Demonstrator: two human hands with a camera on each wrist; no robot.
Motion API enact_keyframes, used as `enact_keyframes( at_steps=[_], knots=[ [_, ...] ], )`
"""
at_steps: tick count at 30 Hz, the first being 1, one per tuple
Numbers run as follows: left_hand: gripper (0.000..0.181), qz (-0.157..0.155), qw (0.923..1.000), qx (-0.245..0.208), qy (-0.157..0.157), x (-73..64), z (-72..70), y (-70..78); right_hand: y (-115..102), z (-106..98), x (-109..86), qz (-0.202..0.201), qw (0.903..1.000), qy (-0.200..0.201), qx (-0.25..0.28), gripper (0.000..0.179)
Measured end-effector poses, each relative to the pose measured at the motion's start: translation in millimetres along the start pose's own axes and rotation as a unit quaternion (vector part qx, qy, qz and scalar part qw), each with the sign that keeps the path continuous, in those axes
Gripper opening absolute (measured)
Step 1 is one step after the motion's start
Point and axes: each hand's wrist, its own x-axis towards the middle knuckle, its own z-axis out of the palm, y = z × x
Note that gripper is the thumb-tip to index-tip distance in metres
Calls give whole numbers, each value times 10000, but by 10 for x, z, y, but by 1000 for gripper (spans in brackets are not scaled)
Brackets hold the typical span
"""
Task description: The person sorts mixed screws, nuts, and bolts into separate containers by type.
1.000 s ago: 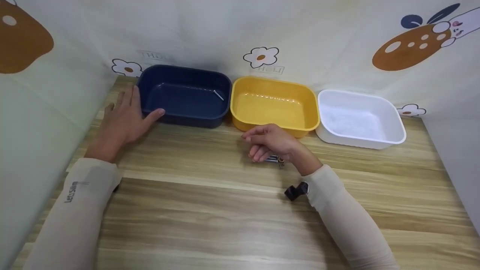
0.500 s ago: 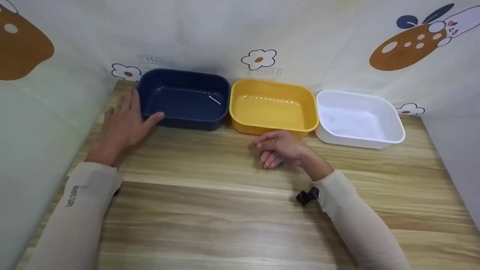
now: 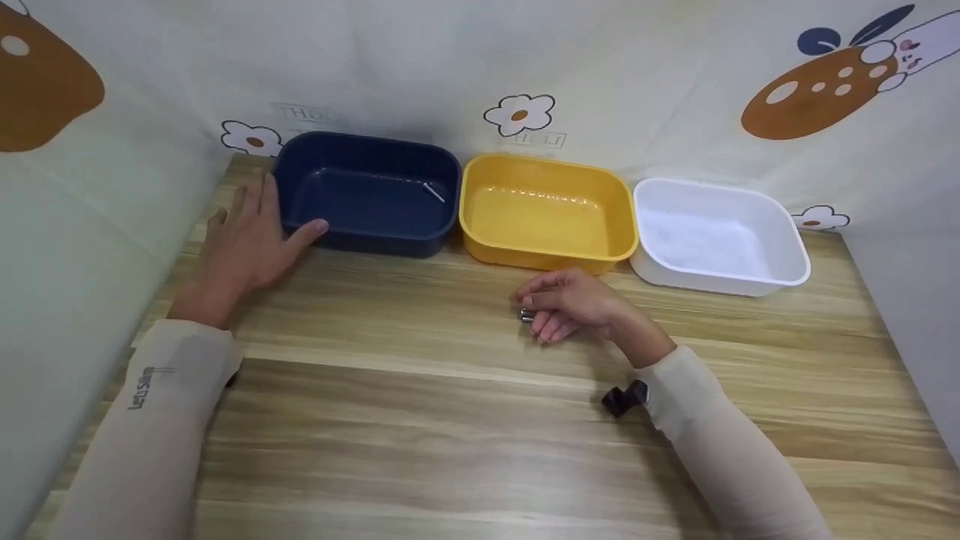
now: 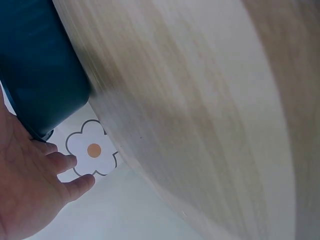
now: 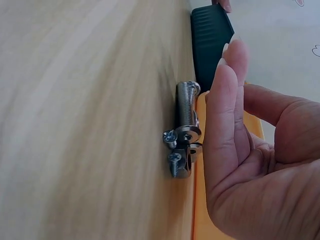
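My left hand [image 3: 244,244] rests on the left end of the navy plastic bin [image 3: 420,246], its thumb over the near rim. A small silver screw [image 3: 433,193] lies inside that bin. My right hand [image 3: 574,304] hangs low over the table in front of the yellow bin [image 3: 547,255], fingers loosely bent and holding nothing visible. Right beside its fingers is a small heap of metal hardware [image 3: 526,316], mostly hidden by the hand in the head view. In the right wrist view the heap shows a thick threaded bolt [image 5: 187,105] and small cross-head screws [image 5: 174,159].
A white bin [image 3: 720,281] stands at the right end of the row, beside the yellow one. Behind the bins rises a pale printed cloth [image 3: 405,67]. The wood-grain tabletop [image 3: 390,435] stretches toward the person.
My right hand has shifted right and a little nearer the person, so the left end of the metal hardware now shows past its fingers. The left hand stays on the navy bin.
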Motion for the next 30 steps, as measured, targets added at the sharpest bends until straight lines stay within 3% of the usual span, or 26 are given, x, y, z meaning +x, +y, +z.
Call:
enact_keyframes(
  at_steps=[13,24,30],
  knots=[
    [112,-41,9999,79,-123,27,-20,8,77,16,-12,213,9997,120,47,29],
    [111,-108,9998,122,-81,14,1,24,94,106,3,-56,9948,544,-863,26],
    [112,-108,9998,101,-92,11,10,14,88,153,-10,-129,9921,697,-1039,26]
  ],
)
